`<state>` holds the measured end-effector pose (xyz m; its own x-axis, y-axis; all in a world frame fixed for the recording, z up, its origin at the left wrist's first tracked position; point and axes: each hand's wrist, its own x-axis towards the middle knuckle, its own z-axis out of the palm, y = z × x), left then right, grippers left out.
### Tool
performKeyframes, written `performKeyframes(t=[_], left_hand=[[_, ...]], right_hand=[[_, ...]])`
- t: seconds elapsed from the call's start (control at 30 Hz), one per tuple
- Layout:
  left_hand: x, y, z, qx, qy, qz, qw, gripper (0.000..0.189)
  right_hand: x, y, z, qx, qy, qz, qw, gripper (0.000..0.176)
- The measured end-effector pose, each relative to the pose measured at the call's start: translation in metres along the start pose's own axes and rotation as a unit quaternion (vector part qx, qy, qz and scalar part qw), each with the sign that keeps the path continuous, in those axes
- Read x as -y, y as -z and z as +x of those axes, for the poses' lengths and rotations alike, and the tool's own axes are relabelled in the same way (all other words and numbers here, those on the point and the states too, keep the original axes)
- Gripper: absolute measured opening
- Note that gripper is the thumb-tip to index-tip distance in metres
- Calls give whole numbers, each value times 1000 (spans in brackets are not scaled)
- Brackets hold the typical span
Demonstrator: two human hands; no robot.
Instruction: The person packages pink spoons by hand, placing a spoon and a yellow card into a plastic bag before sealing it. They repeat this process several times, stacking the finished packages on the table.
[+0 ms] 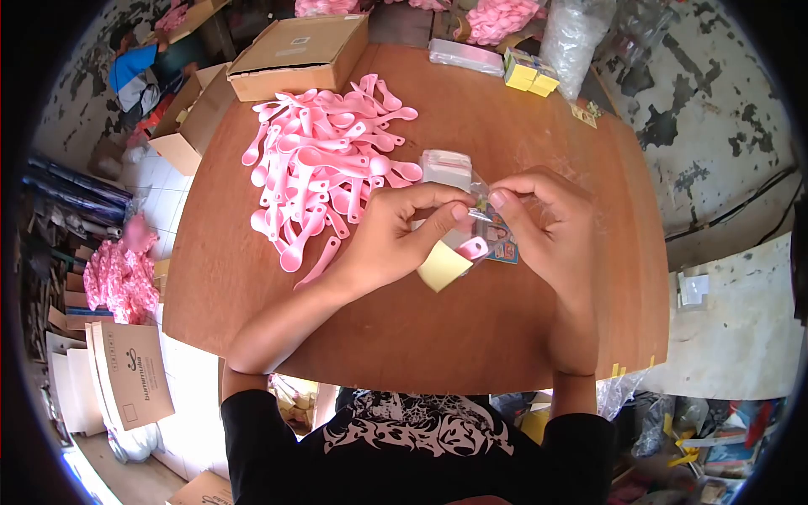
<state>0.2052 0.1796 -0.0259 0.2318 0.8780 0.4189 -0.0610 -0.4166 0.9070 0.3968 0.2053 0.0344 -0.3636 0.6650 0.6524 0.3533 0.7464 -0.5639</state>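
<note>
My left hand (412,227) and my right hand (543,223) pinch a clear plastic bag (481,212) between thumb and fingers, close together above the brown table (387,345). A pink spoon's handle end (473,247) and a pale yellow paper (444,267) show just below my fingers. Under the bag lies a small colourful printed card (505,246), partly covered. A stack of clear bags (446,167) sits just beyond my hands. To the left is a large heap of pink spoons (324,160).
A closed cardboard box (299,52) stands at the table's far left edge. Yellow card stacks (530,71) and a clear plastic pack (465,57) lie at the far right. Another person (135,71) is at the upper left, near an open carton (189,122).
</note>
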Motion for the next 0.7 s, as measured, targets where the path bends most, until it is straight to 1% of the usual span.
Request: performKeyframes(t=[0.03, 0.07, 0.1, 0.13, 0.17, 0.23, 0.27, 0.3, 0.33, 0.37, 0.43, 0.47, 0.53, 0.57, 0.63, 0.7], left_hand=[[-5, -1, -1, -9, 39, -34, 999, 28], [-7, -3, -2, -18, 77, -68, 995, 23], [-7, -4, -3, -16, 77, -68, 995, 23], [-6, -6, -4, -25, 58, -40, 997, 22], [-5, -8, -5, -34, 39, -11, 999, 21], [-10, -9, -6, -29, 43, 1, 999, 22], [-14, -9, -7, -30, 41, 21, 998, 22], [-15, -11, -8, -31, 39, 40, 998, 22], [-14, -13, -8, -42, 18, 74, 996, 22], [-16, -13, -8, -40, 18, 72, 996, 22], [-24, -11, -8, -17, 25, 144, 989, 25], [-24, -10, -8, -16, 26, 143, 989, 25], [-25, -9, -9, 10, -1, 212, 977, 28], [-24, -9, -9, 11, 0, 211, 977, 28], [-23, -9, -10, 48, -20, 254, 966, 30], [-21, -7, -9, 68, -30, 240, 968, 30]], right_hand=[[-1, -2, -2, -23, -16, 8, 1000, 9], [-1, 0, -1, -24, -17, 8, 1000, 9], [0, 2, 1, -27, 53, -46, 997, 10], [1, 4, 1, -29, 121, -100, 987, 11], [2, 4, 0, -30, 119, -102, 987, 11], [6, 4, -4, -1, 137, -153, 979, 15], [3, 2, -5, 3, 167, -178, 970, 16], [1, 2, -6, 2, 163, -181, 970, 16], [-1, 1, -6, 5, 181, -206, 962, 17], [-2, 0, -7, 8, 199, -231, 952, 18], [-3, -2, -9, 8, 205, -245, 948, 19], [-3, -4, -9, 7, 213, -258, 942, 19], [-5, -5, -10, 17, 220, -267, 938, 20], [-6, -6, -10, 27, 228, -277, 933, 22], [-7, -4, -11, 43, 221, -271, 936, 21], [-7, 0, -10, 59, 215, -265, 938, 21]])
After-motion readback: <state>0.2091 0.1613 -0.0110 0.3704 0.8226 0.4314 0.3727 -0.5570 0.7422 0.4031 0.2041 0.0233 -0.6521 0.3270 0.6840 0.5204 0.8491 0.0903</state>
